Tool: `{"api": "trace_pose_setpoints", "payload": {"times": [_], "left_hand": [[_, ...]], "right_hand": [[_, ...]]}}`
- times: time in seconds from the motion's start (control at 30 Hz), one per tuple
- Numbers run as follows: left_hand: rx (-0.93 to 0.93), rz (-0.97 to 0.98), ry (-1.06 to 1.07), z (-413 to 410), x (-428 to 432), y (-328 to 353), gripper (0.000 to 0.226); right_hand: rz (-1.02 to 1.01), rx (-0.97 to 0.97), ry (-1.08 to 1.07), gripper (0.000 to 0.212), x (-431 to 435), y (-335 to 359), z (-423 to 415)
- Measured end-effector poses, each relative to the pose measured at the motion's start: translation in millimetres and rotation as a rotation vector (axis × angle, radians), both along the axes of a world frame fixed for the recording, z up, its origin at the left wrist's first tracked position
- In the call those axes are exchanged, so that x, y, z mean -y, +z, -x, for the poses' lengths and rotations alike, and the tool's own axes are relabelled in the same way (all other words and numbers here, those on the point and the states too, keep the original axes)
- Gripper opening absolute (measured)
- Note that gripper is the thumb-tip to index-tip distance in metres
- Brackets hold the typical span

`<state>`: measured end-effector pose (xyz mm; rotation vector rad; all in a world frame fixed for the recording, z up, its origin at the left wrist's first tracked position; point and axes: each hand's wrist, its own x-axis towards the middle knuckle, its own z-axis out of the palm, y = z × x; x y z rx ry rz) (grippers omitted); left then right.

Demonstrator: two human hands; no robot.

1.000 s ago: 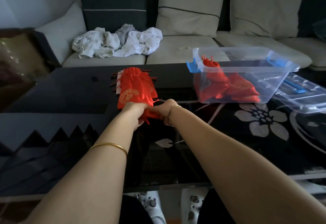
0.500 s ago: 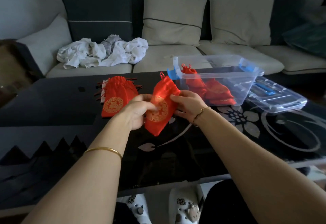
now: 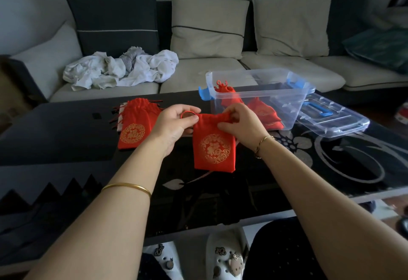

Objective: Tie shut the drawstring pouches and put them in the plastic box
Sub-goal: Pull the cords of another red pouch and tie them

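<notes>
A red drawstring pouch (image 3: 213,149) with a gold emblem hangs upright over the black table, held at its top by both hands. My left hand (image 3: 174,125) pinches the red cord loop at the pouch's left corner. My right hand (image 3: 239,123) grips the gathered mouth at the right. A small stack of red pouches (image 3: 134,125) lies on the table to the left. The clear plastic box (image 3: 293,94) with blue latches stands behind my right hand, with a few tied red pouches (image 3: 262,109) inside.
The box's clear lid (image 3: 331,118) lies to the right of the box. The black glass table (image 3: 55,138) has a floral pattern at the right. Behind it is a sofa (image 3: 198,76) with cushions and a heap of white cloth (image 3: 121,70).
The pouch was picked from the stack, lifted toward me and turned upright. Both hands have shifted to its top edge, the left taking the cord loop. The camera has tilted up.
</notes>
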<state>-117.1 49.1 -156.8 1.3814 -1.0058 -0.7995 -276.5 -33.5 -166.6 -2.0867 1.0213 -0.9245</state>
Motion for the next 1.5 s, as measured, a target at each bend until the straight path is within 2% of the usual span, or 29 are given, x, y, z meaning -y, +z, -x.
{"api": "trace_pose_setpoints", "payload": {"times": [0.07, 0.23, 0.4, 0.53, 0.73, 0.97, 1.17, 1.3, 1.5], "left_hand": [[0.019, 0.024, 0.05, -0.9, 1.4, -0.1, 0.02], [0.013, 0.026, 0.083, -5.8, 0.7, -0.8, 0.019], [-0.018, -0.008, 0.074, -7.8, -1.0, 0.1, 0.02], [-0.079, -0.043, 0.125, -6.7, -3.7, 3.6, 0.014], [-0.215, -0.131, 0.19, -7.0, -5.1, 8.2, 0.017], [-0.34, -0.238, 0.122, -1.7, -7.8, 14.0, 0.037], [-0.366, -0.327, -0.034, 5.7, -8.7, 14.6, 0.025], [-0.237, -0.273, -0.122, 7.9, -7.3, 11.2, 0.021], [-0.106, -0.172, -0.055, 6.5, -5.3, 8.7, 0.015]], "right_hand": [[-0.033, -0.017, -0.005, 0.035, 3.0, 0.8, 5.8], [0.012, -0.055, -0.012, 0.015, 7.8, 0.4, 17.0], [0.068, -0.074, -0.079, 0.013, 10.9, -0.7, 18.1], [0.061, 0.008, -0.126, 0.012, 11.5, -2.5, 15.7], [-0.417, 0.472, -0.047, 0.011, 5.6, 5.3, 9.4], [-0.641, 0.684, -0.005, 0.02, 8.7, -0.2, 4.5], [-0.763, 0.732, -0.042, 0.023, 7.9, -7.9, 1.3], [-0.817, 0.746, -0.084, 0.024, 7.9, -11.8, 0.2], [-0.841, 0.723, -0.111, 0.021, 10.2, -15.3, -2.8]]}}
